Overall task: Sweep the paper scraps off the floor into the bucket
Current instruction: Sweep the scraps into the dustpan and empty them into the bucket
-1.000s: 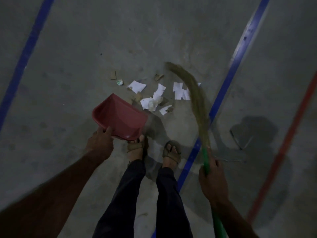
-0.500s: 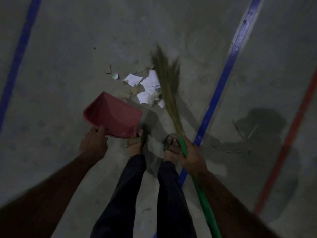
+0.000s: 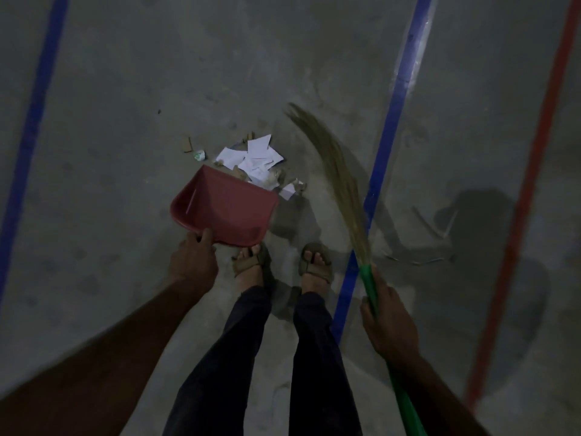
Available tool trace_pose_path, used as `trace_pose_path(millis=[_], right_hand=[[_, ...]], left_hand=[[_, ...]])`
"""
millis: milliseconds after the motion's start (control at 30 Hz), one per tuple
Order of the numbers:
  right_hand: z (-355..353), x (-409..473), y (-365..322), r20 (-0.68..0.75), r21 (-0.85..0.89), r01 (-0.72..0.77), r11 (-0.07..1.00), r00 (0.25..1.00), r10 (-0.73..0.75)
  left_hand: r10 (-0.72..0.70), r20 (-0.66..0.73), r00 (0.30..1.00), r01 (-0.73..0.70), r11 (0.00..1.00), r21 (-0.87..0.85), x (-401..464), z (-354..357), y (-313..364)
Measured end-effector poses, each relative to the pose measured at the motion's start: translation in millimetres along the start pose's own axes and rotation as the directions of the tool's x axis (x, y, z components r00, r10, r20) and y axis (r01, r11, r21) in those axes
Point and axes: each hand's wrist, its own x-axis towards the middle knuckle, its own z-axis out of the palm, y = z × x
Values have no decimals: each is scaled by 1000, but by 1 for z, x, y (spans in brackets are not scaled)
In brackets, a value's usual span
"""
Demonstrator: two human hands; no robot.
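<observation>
Our left hand (image 3: 193, 262) grips the near rim of the red dustpan (image 3: 224, 209), and our right hand (image 3: 388, 319) is wrapped around the broom (image 3: 338, 180) by its green handle. The paper scraps (image 3: 256, 160) lie heaped at the dustpan's lip; we judge them light and easily scattered. The concrete floor (image 3: 125, 89) is dim, with blue and red lines painted on it.
</observation>
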Motion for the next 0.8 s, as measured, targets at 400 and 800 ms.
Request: trace_pose_path(millis=[400,800], right_hand=[[13,-35,47,-115,179,-520,835,832,543],[30,-40,139,212,370,-524,767,852,480]], left_hand=[[139,-9,990,-138,989,51,-20,-21,-3],[424,84,902,-428,903,30,-58,53,111]])
